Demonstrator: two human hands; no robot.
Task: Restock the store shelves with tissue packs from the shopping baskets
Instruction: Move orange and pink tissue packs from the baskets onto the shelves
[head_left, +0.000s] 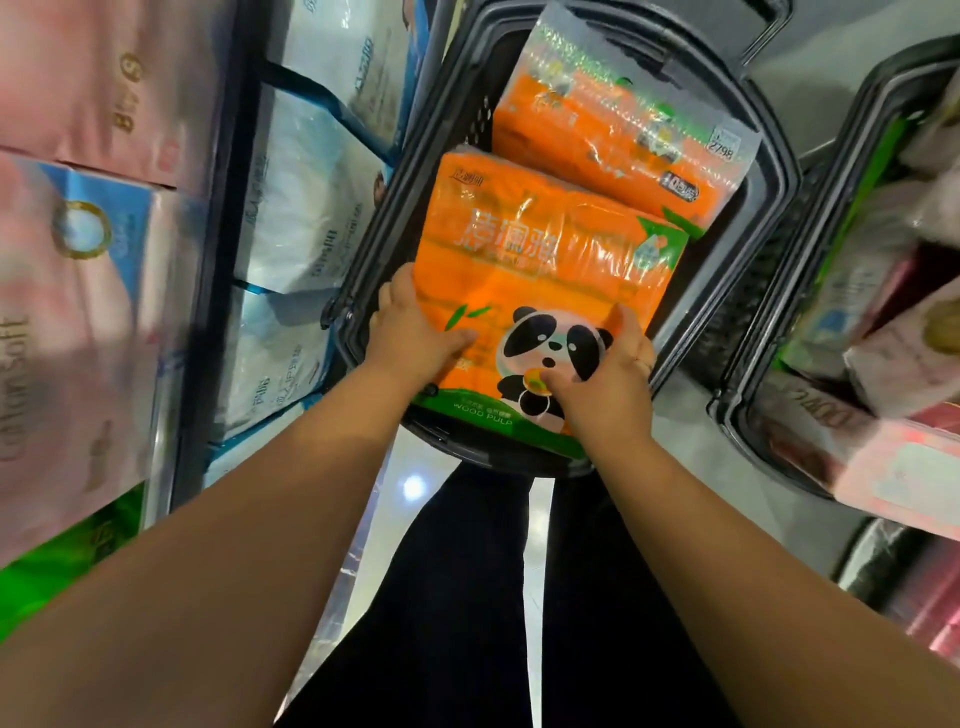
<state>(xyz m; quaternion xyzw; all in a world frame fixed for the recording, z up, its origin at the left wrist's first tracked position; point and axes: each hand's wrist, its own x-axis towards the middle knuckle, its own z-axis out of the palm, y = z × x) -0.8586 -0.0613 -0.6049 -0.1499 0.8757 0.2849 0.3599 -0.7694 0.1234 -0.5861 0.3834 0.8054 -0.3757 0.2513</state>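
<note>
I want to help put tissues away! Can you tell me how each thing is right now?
Panda tissue pack: lying on top in the basket, gripped at its near end.
Second orange tissue pack: lying farther back in the basket, untouched.
Dark basket: on the floor, holding both packs.
Left hand: holding the panda pack.
Right hand: holding the panda pack.
Right-side basket: full of pink packs.

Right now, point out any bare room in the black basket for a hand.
Bare mesh shows along the black basket's left wall, beside the rear orange pack. Otherwise crowded: the panda pack, held by left hand and right hand, fills the near end. The second basket is packed.
</note>
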